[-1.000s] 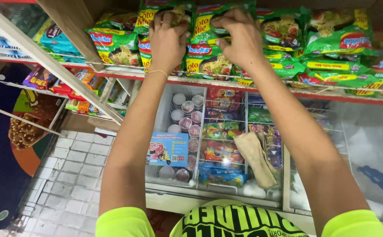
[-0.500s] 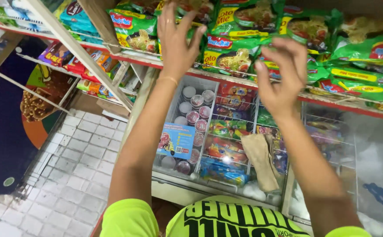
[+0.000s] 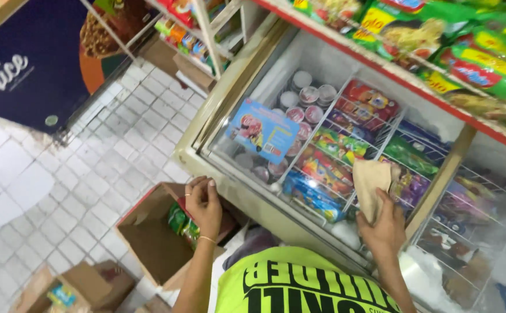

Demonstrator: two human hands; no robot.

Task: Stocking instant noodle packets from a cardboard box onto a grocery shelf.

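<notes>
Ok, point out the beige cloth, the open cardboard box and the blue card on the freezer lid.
beige cloth (image 3: 370,184), head view, on its folded middle.
open cardboard box (image 3: 148,240), head view, on its inner wall.
blue card (image 3: 262,131), head view, on the centre of its face.

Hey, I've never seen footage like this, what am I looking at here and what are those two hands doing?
There is no machine: a person wears a camera on the head, so the one picture looks down at their own arms. The left hand hangs over an open cardboard box on the tiled floor, with green packets inside; it holds nothing. The right hand rests on a tan cloth lying on the glass lid of a chest freezer full of colourful packs and cups.
</notes>
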